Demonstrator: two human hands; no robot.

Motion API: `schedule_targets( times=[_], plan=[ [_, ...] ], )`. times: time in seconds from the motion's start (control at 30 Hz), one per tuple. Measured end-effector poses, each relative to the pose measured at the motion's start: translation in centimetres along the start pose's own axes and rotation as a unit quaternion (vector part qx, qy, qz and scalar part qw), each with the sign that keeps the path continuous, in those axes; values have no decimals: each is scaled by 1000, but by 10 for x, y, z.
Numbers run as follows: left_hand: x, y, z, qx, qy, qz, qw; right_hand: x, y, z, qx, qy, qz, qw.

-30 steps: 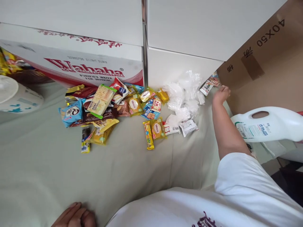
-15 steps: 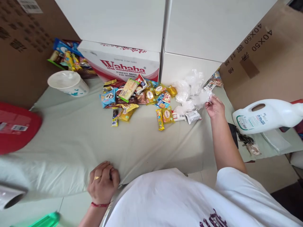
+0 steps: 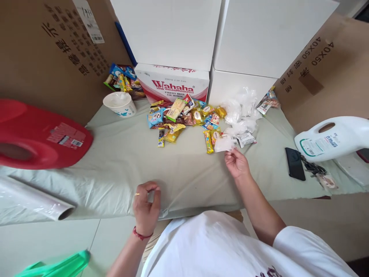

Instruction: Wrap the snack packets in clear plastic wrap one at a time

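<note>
Nearer the yellow packet (image 3: 208,142) than before, right hand (image 3: 237,163) with plastic bag (image 3: 223,144).

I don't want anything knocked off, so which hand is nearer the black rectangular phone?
Right. The right hand, holding a translucent white plastic bag, is left of the black rectangular phone; the left hand is farther left, over the pale green cloth.

At the right hand (image 3: 236,164), a thin plastic bag (image 3: 224,144) is showing translucent white; beyond the left hand (image 3: 147,206), small glossy packets (image 3: 175,109) are mixing yellow, blue, brown and red; left of that hand, a large handled plastic jug (image 3: 43,129) is showing red.
</note>
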State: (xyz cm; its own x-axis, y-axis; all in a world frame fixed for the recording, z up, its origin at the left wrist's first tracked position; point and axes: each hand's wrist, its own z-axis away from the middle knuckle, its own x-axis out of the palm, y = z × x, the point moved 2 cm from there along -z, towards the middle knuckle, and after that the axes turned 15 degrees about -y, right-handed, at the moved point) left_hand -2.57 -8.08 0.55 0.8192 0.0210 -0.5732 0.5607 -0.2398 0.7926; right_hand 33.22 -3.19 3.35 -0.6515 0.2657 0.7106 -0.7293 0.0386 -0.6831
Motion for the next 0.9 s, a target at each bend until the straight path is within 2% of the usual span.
schedule_targets(
  times=[0.07,0.17,0.27,0.33,0.43,0.57,0.67,0.73,0.77,0.83,0.9],
  plan=[
    [13,22,-8,19,-29,55,998,13,14,7,8,-22,44,999],
    [43,59,-28,40,-84,153,984,33,33,23,25,-60,129,990],
    [75,80,-52,24,-133,227,964,49,47,40,54,-95,186,976],
    [91,83,-67,7,-174,271,947,54,49,46,73,-108,211,969],
    [105,73,-86,-36,-226,361,904,50,38,46,73,-92,234,965],
    [109,57,-110,-83,-215,490,840,26,12,47,43,-18,223,974],
    [109,51,-123,-101,-205,556,799,9,-15,56,-59,75,241,966],
    [109,48,-126,-112,-208,575,784,6,-40,62,-182,127,289,931],
    [109,46,-125,-122,-216,576,779,6,-54,63,-251,146,323,901],
    [108,43,-122,-149,-240,570,772,10,-86,58,-384,175,396,815],
    [108,41,-119,-173,-266,558,766,14,-116,38,-490,202,457,715]
  ],
)
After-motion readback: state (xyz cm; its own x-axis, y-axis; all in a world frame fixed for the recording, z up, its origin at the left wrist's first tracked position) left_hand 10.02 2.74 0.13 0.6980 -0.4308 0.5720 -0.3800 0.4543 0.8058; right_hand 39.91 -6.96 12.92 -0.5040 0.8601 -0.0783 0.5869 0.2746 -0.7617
